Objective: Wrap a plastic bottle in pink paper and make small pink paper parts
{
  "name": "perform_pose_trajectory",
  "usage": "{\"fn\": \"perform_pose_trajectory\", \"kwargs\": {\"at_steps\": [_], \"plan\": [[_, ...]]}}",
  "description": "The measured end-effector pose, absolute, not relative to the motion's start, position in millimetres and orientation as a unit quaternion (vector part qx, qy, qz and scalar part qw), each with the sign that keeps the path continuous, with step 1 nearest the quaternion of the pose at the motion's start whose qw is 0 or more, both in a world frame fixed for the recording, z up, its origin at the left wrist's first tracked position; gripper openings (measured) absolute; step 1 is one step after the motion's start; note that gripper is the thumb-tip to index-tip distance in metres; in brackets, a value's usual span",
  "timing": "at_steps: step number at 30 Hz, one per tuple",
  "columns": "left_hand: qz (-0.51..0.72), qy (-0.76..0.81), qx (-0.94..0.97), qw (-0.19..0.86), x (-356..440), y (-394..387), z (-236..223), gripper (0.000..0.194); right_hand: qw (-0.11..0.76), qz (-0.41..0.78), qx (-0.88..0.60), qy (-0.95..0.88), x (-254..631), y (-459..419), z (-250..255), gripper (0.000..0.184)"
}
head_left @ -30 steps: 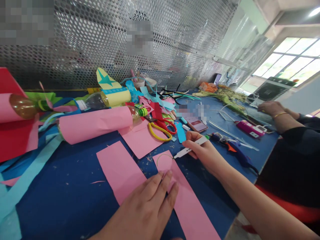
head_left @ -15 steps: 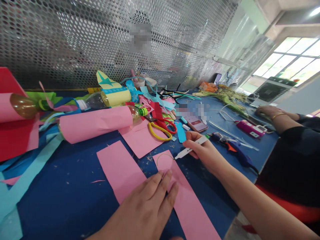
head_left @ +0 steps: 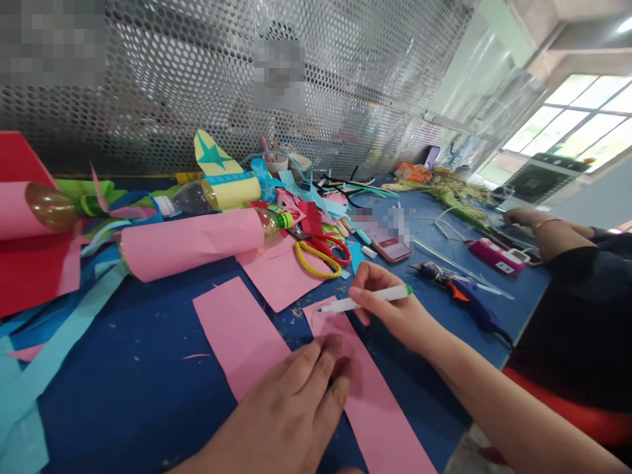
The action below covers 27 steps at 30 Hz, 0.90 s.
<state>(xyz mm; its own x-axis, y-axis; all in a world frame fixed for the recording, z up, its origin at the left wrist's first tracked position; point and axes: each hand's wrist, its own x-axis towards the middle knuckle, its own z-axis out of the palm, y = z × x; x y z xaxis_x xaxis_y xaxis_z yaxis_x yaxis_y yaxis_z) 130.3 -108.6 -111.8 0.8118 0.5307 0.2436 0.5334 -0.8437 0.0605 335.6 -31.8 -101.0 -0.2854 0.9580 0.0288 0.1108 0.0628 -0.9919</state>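
My left hand (head_left: 296, 398) lies flat with fingers stretched across a long pink paper strip (head_left: 380, 401). My right hand (head_left: 402, 319) pinches a white marker (head_left: 392, 293) with a green end. Its tip touches, or hovers just over, the far end of that strip, at a thin curved green line; the marker covers part of the line. To the left is a second pink paper strip (head_left: 241, 329), partly under my left hand. Beyond them, scissors (head_left: 318, 260) with yellow and red handles rest on a pink paper sheet (head_left: 276, 283).
Pink-wrapped bottles (head_left: 192, 243) and blue streamers (head_left: 83, 322) occupy the left. Paper scraps (head_left: 311, 214) pile up behind. A phone (head_left: 390, 247), a glue gun (head_left: 469, 299) and a purple power strip (head_left: 496, 255) lie rightward. Another person's arm (head_left: 557, 237) rests at the right edge.
The marker tip has moved left across the strip, from the right end of the green curve to its left side. My right hand has shifted with it; my left hand stays put.
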Motion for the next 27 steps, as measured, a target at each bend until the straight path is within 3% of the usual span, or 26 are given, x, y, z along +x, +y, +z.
{"fn": "perform_pose_trajectory", "kwargs": {"at_steps": [6, 20, 27], "plan": [[-0.124, -0.29, -0.949, -0.02, 130, -111, -113, 0.061, 0.358, 0.547, -0.427, -0.625, 329, -35, -104, 0.035], [-0.105, -0.269, -0.957, 0.008, 131, -107, -114, 0.064, 0.351, 0.551, -0.424, -0.628, 330, -36, -103, 0.034], [-0.124, -0.286, -0.95, -0.004, 129, -111, -111, 0.061, 0.44, 0.512, -0.444, -0.589, 336, -26, -107, 0.029]]}}
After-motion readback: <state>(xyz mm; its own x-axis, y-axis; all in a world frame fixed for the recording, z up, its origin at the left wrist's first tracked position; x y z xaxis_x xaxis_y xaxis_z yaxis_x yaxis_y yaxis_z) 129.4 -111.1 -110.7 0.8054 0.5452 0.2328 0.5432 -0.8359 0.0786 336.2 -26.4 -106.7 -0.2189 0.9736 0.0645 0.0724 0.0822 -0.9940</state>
